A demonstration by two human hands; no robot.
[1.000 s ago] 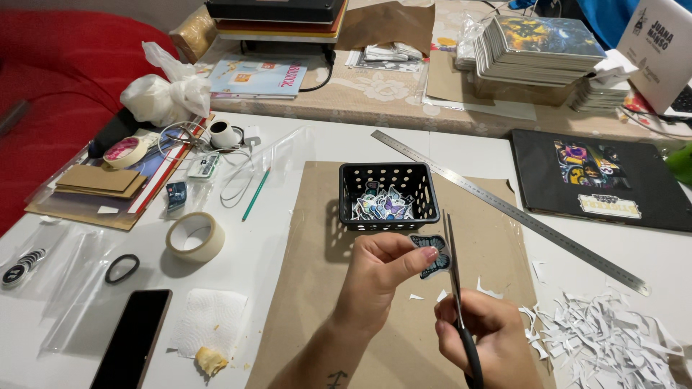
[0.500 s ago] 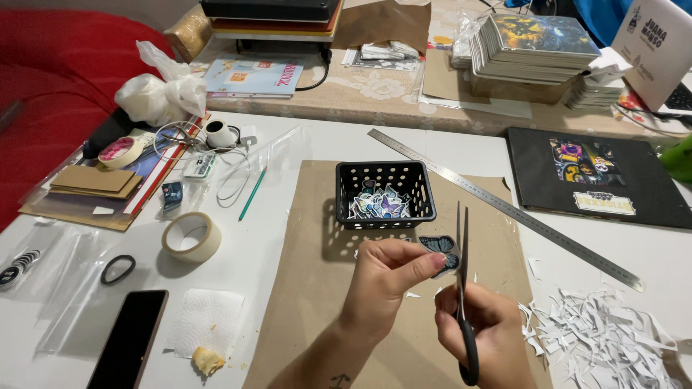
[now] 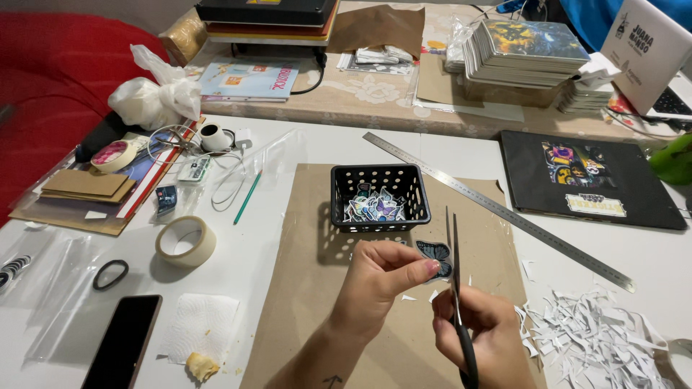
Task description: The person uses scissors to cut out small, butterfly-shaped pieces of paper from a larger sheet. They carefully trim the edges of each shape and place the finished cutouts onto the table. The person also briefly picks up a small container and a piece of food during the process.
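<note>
Trimming appears well advanced: the left hand [image 3: 378, 277] pinches a butterfly sticker [image 3: 435, 253] just in front of the black basket [image 3: 379, 196] of finished cut-outs, the right hand [image 3: 484, 333] grips scissors [image 3: 457, 288], blades nearly closed, paper scraps [image 3: 602, 338] lying to the basket's right

white table [image 3: 288, 144] | red sofa [image 3: 50, 79] left | even indoor light

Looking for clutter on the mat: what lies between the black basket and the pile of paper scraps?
In the head view, scissors, a butterfly cutout and bare brown mat separate the black basket from the scraps.
</note>
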